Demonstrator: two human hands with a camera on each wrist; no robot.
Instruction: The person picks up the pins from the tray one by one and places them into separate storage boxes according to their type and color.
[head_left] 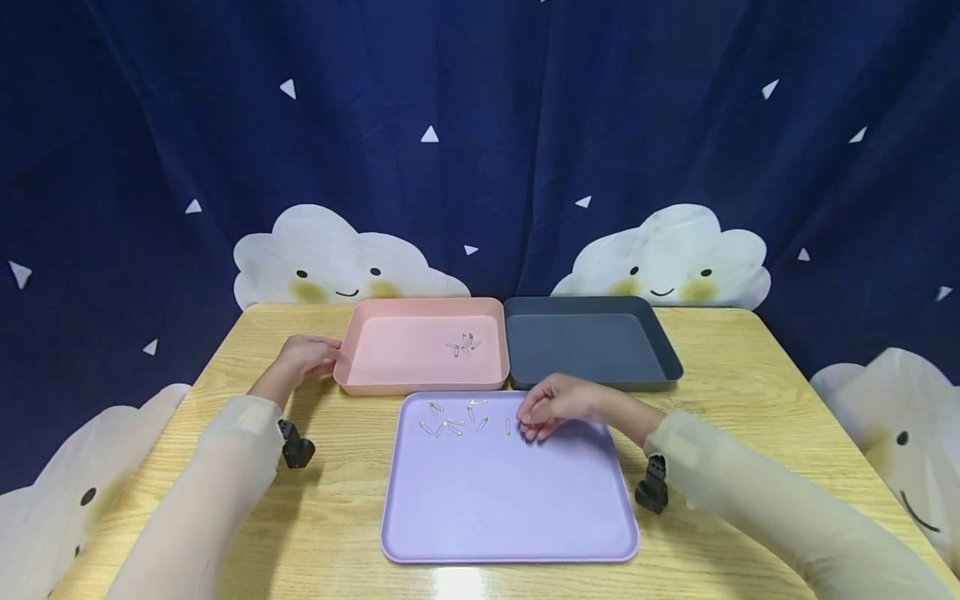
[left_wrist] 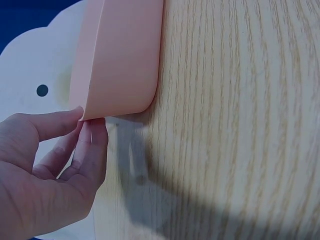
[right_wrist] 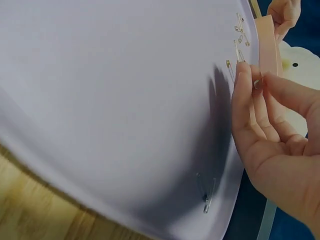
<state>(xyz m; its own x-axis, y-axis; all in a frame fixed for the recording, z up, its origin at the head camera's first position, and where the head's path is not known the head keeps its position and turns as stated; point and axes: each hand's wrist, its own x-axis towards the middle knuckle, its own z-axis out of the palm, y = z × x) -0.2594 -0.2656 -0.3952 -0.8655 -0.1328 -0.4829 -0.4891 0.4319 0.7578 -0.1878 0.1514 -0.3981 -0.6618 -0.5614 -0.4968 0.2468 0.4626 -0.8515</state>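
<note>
My left hand (head_left: 303,354) pinches the left rim of a pink tray (left_wrist: 125,60), thumb on the edge and fingers against the outside wall. Several safety pins (head_left: 467,342) lie in that tray, toward its right side. Over the back of a lilac tray (head_left: 510,508), my right hand (head_left: 558,404) pinches a small metal piece, apparently a safety pin (right_wrist: 257,84), mostly hidden by thumb and fingers. Gold-headed safety pins (head_left: 450,425) lie scattered to the left of this hand. Dark-headed silver pins (right_wrist: 206,195) rest near the tray's corner in the right wrist view.
A dark grey tray (head_left: 588,350) stands against the right side of the pink one, behind the lilac tray. All three sit on a wooden table (head_left: 337,500). A navy curtain (head_left: 480,167) with white clouds hangs behind the table.
</note>
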